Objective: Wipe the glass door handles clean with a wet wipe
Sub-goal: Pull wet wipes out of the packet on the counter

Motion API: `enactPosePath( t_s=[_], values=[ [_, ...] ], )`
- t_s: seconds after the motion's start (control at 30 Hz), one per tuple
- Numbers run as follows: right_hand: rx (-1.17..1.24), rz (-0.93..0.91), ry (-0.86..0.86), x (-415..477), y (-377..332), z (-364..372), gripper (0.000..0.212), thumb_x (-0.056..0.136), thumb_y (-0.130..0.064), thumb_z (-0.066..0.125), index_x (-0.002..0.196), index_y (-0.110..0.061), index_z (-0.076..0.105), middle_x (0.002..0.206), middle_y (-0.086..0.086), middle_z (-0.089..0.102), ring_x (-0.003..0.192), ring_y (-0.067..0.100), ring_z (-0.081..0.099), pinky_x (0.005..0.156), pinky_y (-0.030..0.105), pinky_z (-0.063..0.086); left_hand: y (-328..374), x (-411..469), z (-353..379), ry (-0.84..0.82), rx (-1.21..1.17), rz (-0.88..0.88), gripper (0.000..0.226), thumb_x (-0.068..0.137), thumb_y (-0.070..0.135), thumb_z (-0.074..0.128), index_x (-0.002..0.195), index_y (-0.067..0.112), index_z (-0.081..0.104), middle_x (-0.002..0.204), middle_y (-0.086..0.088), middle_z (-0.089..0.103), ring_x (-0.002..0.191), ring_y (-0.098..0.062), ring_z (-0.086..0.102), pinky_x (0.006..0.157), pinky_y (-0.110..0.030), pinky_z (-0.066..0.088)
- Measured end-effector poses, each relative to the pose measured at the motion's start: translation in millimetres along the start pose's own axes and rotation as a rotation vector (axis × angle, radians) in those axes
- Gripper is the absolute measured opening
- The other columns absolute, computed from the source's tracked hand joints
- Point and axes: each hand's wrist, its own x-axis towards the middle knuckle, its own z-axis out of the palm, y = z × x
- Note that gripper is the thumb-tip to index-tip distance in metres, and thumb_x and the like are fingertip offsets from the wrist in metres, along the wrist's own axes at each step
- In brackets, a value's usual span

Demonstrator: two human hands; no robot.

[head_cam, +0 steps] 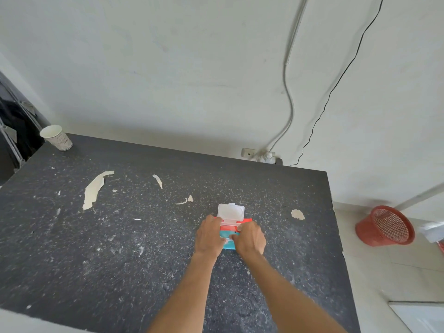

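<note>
A red and teal wet wipe pack (228,230) lies flat on the dark speckled table (120,236), right of its middle. Its white flip lid (231,211) stands open, hinged toward the wall. My left hand (208,236) presses down on the pack's left side. My right hand (250,237) rests on the pack's right side, its fingertips pinched at the dispensing slot where a bit of white wipe shows. No glass door or handle is in view.
A paper cup (57,137) stands at the table's far left corner. Flakes of peeled paint (93,190) litter the tabletop. A red mesh basket (386,225) lies tipped on the tiled floor to the right. Cables (289,97) hang down the wall to an outlet (247,153).
</note>
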Motion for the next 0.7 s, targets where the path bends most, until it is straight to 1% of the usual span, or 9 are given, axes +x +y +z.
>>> enactPosePath(
  t_s=[0.1, 0.17, 0.23, 0.27, 0.37, 0.47, 0.53, 0.63, 0.7],
  values=[
    [0.009, 0.081, 0.002, 0.2, -6.6, 2.1, 0.034, 0.078, -0.028, 0.079, 0.106, -0.013, 0.067, 0.1, 0.004, 0.069, 0.086, 0.02, 0.068, 0.072, 0.031, 0.057, 0.8, 1.2, 0.3, 0.007, -0.008, -0.007, 0.048, 0.083, 0.027, 0.075, 0.125, 0.019, 0.055, 0.125, -0.002, 0.053, 0.115, -0.016, 0.053, 0.094, -0.025, 0.045],
    [0.046, 0.132, 0.006, 2.3, -9.4, 3.0, 0.024, 0.08, -0.024, 0.076, 0.101, -0.013, 0.068, 0.097, 0.004, 0.071, 0.083, 0.02, 0.068, 0.068, 0.03, 0.056, 0.9, 1.6, 0.1, 0.008, -0.011, -0.011, 0.049, 0.082, 0.026, 0.076, 0.125, 0.019, 0.056, 0.125, -0.002, 0.053, 0.115, -0.016, 0.053, 0.094, -0.025, 0.045],
    [0.116, 0.203, 0.022, 5.8, -11.0, 2.4, 0.011, 0.087, -0.02, 0.066, 0.093, -0.011, 0.07, 0.093, 0.006, 0.072, 0.079, 0.021, 0.067, 0.068, 0.031, 0.056, 1.0, 1.7, 0.5, 0.01, -0.013, -0.01, 0.05, 0.081, 0.026, 0.077, 0.126, 0.019, 0.057, 0.125, -0.001, 0.054, 0.114, -0.015, 0.054, 0.094, -0.024, 0.046],
    [0.142, 0.225, 0.036, 7.0, -11.5, 2.6, 0.012, 0.09, -0.018, 0.06, 0.091, -0.01, 0.069, 0.092, 0.006, 0.072, 0.079, 0.022, 0.067, 0.067, 0.031, 0.055, 1.4, 1.6, 0.5, 0.013, -0.017, -0.007, 0.05, 0.081, 0.026, 0.078, 0.126, 0.02, 0.057, 0.124, -0.001, 0.054, 0.114, -0.015, 0.054, 0.094, -0.025, 0.047],
    [0.131, 0.215, 0.016, 5.6, -16.7, 4.5, 0.016, 0.092, -0.017, 0.054, 0.091, -0.01, 0.068, 0.093, 0.006, 0.071, 0.079, 0.022, 0.066, 0.063, 0.029, 0.048, 0.4, 2.0, -1.1, 0.007, -0.025, 0.0, 0.046, 0.081, 0.026, 0.078, 0.122, 0.021, 0.06, 0.122, 0.0, 0.056, 0.112, -0.015, 0.055, 0.093, -0.025, 0.049],
    [0.161, 0.13, -0.054, 2.5, -19.8, 4.9, 0.02, 0.09, -0.018, 0.05, 0.087, -0.012, 0.069, 0.088, 0.004, 0.069, 0.072, 0.02, 0.06, 0.06, 0.027, 0.043, -1.9, 1.4, -1.6, -0.007, -0.014, 0.01, 0.044, 0.081, 0.027, 0.077, 0.121, 0.022, 0.06, 0.123, 0.0, 0.055, 0.11, -0.016, 0.056, 0.09, -0.026, 0.048],
    [0.309, 0.05, -0.153, 5.1, -22.6, 1.4, 0.02, 0.088, -0.02, 0.054, 0.083, -0.011, 0.071, 0.083, 0.004, 0.071, 0.07, 0.018, 0.059, 0.06, 0.028, 0.045, -1.7, 0.9, -3.7, -0.015, -0.007, 0.021, 0.044, 0.079, 0.031, 0.078, 0.119, 0.024, 0.06, 0.121, 0.001, 0.056, 0.109, -0.017, 0.058, 0.09, -0.027, 0.048],
    [0.716, 0.013, -0.323, 7.3, -27.8, -9.0, 0.022, 0.085, -0.003, 0.055, 0.073, -0.007, 0.073, 0.07, 0.006, 0.071, 0.063, 0.018, 0.059, 0.06, 0.029, 0.051, 1.3, 3.4, -8.3, 0.007, -0.018, 0.023, 0.032, 0.083, 0.031, 0.073, 0.112, 0.022, 0.062, 0.111, 0.0, 0.066, 0.101, -0.019, 0.064, 0.088, -0.031, 0.05],
    [0.758, 0.017, -0.287, 10.4, -25.7, -13.7, 0.023, 0.083, 0.003, 0.057, 0.075, -0.008, 0.075, 0.07, 0.004, 0.071, 0.067, 0.018, 0.064, 0.062, 0.024, 0.052, 2.9, 6.1, -11.0, 0.024, -0.008, 0.024, 0.026, 0.089, 0.026, 0.068, 0.114, 0.021, 0.064, 0.108, -0.002, 0.071, 0.099, -0.022, 0.066, 0.085, -0.033, 0.052]
  ],
)
